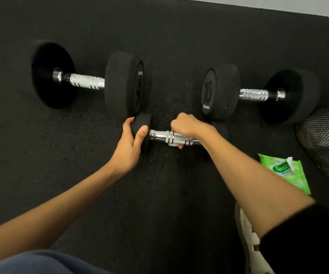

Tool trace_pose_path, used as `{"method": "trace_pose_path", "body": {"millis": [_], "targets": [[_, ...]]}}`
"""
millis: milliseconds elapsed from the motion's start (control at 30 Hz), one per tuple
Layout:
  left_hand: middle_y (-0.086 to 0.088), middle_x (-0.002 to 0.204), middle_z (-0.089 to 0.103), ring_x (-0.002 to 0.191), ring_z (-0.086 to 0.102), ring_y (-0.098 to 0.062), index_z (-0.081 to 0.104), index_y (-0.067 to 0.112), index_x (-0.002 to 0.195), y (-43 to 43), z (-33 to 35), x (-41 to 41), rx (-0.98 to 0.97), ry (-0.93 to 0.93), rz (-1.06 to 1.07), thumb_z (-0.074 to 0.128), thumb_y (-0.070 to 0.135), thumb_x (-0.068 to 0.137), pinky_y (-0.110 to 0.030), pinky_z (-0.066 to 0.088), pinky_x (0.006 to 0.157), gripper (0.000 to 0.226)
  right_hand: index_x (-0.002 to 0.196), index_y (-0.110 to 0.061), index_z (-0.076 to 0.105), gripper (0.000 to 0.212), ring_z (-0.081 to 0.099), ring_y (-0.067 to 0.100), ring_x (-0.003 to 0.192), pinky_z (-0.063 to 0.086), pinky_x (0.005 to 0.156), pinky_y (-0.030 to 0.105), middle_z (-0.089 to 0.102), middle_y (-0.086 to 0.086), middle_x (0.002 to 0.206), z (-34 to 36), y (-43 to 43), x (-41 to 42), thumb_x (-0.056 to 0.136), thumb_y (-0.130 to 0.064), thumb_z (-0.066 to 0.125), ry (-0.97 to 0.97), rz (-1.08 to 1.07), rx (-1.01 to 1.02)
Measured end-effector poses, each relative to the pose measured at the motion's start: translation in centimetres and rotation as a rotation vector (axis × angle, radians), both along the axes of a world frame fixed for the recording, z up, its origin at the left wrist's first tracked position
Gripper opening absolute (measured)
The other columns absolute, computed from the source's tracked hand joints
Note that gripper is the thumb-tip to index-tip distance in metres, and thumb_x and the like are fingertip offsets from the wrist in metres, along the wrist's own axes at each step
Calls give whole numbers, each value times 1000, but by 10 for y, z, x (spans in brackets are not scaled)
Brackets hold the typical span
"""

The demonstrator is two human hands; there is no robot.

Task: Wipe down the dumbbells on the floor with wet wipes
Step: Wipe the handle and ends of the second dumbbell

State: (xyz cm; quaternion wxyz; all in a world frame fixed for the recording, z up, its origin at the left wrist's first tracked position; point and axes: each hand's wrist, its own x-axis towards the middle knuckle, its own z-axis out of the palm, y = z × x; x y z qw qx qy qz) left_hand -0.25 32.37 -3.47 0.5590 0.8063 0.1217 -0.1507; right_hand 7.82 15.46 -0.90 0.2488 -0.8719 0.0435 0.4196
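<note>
A small dumbbell [159,134] with a chrome handle lies on the black floor in the middle. My left hand [130,144] grips its left black head. My right hand [187,126] is closed over the handle's right part, with a pale wet wipe [174,143] showing under the fingers. The dumbbell's right head is mostly hidden by my right wrist. Two larger black dumbbells lie behind: one at the left [86,82] and one at the right [254,94], marked 10.
A green pack of wet wipes [287,173] lies on the floor at the right, one wipe poking out of its top. A black mesh object [326,135] stands at the right edge. My white shoe [247,242] is at the lower right. A pale floor strip runs along the top right.
</note>
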Motion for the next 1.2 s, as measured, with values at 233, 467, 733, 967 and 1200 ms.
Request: {"method": "trace_pose_path", "body": {"millis": [233, 467, 733, 967, 1200], "targets": [[6, 129, 44, 117, 45, -10, 18, 20, 147, -2, 4, 4, 6, 3, -8, 36, 49, 96, -25, 36, 94, 61, 136, -7, 51, 41, 40, 24, 136, 22, 117, 33, 50, 12, 142, -26, -4, -95, 95, -2, 46, -730, -41, 113], [8, 128, 43, 117, 44, -10, 18, 20, 147, 0, 3, 2, 21, -8, -17, 38, 49, 96, -27, 37, 97, 61, 138, -9, 47, 51, 34, 17, 137, 29, 114, 34, 48, 9, 143, -45, -4, -152, 90, 4, 55, -811, -130, 84], [7, 128, 45, 117, 47, -12, 18, 23, 146, 2, 1, 1, 31, -3, -28, 36, 55, 93, -29, 39, 95, 65, 129, -1, 50, 47, 58, 30, 113, 47, 99, 42, 57, 19, 125, -25, 12, -129, 89, -23, 59, -163, -1364, 573], [7, 130, 45, 117, 45, -9, 19, 21, 147, -1, 3, 1, 2, -9, 0, 36, 54, 92, -24, 36, 93, 66, 109, -21, 64, 29, 57, 12, 74, 43, 75, 25, 60, -5, 84, -2, 11, -112, 90, -43, 60, -75, -888, 471], [9, 131, 41, 118, 41, -8, 16, 21, 148, -2, 3, 2, 9, -1, 2, 35, 52, 95, -24, 34, 93, 65, 122, -22, 61, 41, 56, 10, 97, 33, 82, 23, 59, -12, 95, 9, 1, -112, 89, -45, 61, 12, -920, 431]]}}
